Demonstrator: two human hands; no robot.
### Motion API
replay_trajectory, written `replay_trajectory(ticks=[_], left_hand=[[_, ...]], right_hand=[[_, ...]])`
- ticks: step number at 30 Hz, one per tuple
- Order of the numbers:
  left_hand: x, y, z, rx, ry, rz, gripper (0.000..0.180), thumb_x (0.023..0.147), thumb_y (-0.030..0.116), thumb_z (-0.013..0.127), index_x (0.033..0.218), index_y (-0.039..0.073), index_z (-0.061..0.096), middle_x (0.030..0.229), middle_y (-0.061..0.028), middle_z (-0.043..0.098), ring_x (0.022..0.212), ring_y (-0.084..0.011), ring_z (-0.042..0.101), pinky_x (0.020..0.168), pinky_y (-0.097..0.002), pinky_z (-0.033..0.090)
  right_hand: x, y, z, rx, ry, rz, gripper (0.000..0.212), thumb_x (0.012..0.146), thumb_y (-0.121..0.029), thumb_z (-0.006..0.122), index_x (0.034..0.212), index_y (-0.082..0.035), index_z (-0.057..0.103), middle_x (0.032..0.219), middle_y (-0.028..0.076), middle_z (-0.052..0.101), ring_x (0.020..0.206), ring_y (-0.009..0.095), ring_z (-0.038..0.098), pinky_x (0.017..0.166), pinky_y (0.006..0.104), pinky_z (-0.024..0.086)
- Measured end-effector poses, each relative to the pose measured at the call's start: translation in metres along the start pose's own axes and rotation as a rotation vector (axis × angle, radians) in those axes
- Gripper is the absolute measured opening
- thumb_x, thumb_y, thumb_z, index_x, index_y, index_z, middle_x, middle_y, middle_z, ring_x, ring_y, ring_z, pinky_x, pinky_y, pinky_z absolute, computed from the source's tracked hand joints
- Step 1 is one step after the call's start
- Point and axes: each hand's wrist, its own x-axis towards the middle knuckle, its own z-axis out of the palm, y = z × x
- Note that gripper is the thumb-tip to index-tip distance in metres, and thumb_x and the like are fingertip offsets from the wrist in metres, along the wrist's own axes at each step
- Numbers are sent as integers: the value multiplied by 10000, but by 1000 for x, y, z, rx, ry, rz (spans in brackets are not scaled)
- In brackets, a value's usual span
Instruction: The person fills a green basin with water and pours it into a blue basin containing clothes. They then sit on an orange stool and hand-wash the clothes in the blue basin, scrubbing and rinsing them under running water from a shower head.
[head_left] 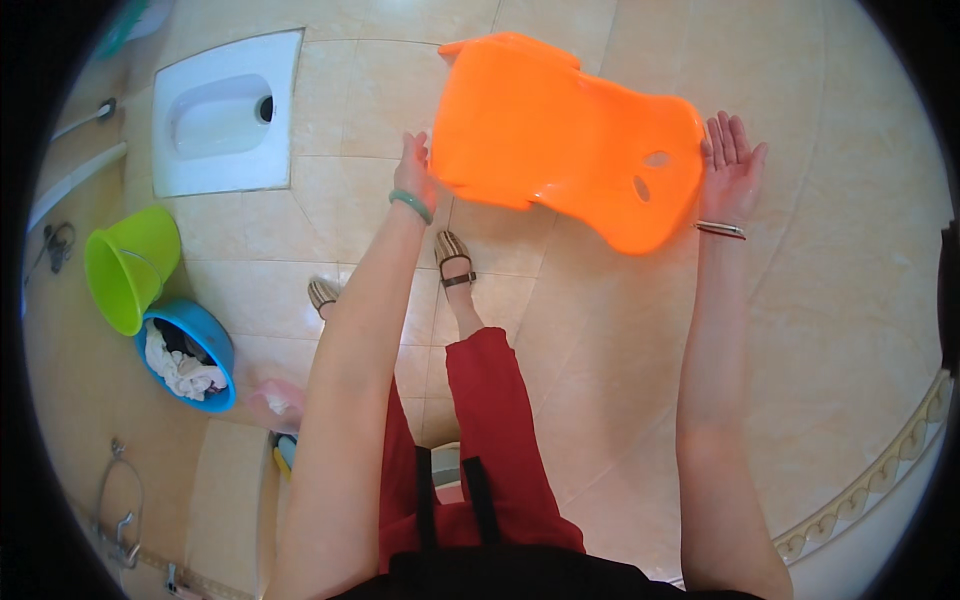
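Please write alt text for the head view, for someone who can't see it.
A person's left hand and open right hand are at opposite ends of an orange chair. To the left are a squat toilet, green bucket and blue tub of cloth.

- From where I stand, I can't read any words, labels, numbers or signs.
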Motion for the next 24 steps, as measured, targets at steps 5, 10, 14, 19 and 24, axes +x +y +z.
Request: replay_trajectory(ticks=[5, 10, 14, 19, 24], left_hand=[[-18, -32, 13, -127, 128, -23, 805, 891, 680, 370, 1509, 191, 204, 1588, -95, 75, 1463, -226, 30, 1115, -549, 54], [-61, -122, 48, -386, -63, -266, 946, 837, 693, 492, 1520, 213, 46, 1573, -116, 36, 1444, -308, 83, 1095, -593, 182], [-102, -159, 116, -596, -7, -517, 959, 846, 615, 570, 1515, 201, 22, 1553, -156, 71, 1395, -391, 210, 1110, -561, 227], [-101, -173, 140, -689, -229, -503, 699, 933, 446, 552, 1467, 126, 234, 1495, -166, 236, 1360, -355, 301, 1099, -523, 299], [-101, -160, 131, -656, -150, -558, 522, 962, 367, 522, 1379, 86, 381, 1417, -132, 372, 1279, -299, 413, 1069, -485, 355]], right_hand=[[1, 4, -11, 2, 51, -28, 657, 1003, -476, 349, 1383, 60, 365, 1402, 178, 440, 1301, 278, 416, 1014, 374, 377], [5, 4, -14, -107, 42, -31, 600, 1009, -430, 361, 1376, 44, 391, 1394, 167, 461, 1296, 256, 432, 1021, 352, 369], [13, 8, -21, -277, 80, 17, 520, 996, -356, 443, 1351, 24, 442, 1352, 153, 511, 1253, 235, 486, 1004, 334, 406], [34, 24, -51, -336, -32, 250, 433, 868, -188, 686, 1236, 10, 569, 1084, 65, 656, 964, 154, 629, 780, 254, 501], [16, 16, -38, -498, -134, 277, 382, 817, -121, 723, 1161, 1, 612, 960, 38, 673, 842, 127, 639, 703, 236, 518]])
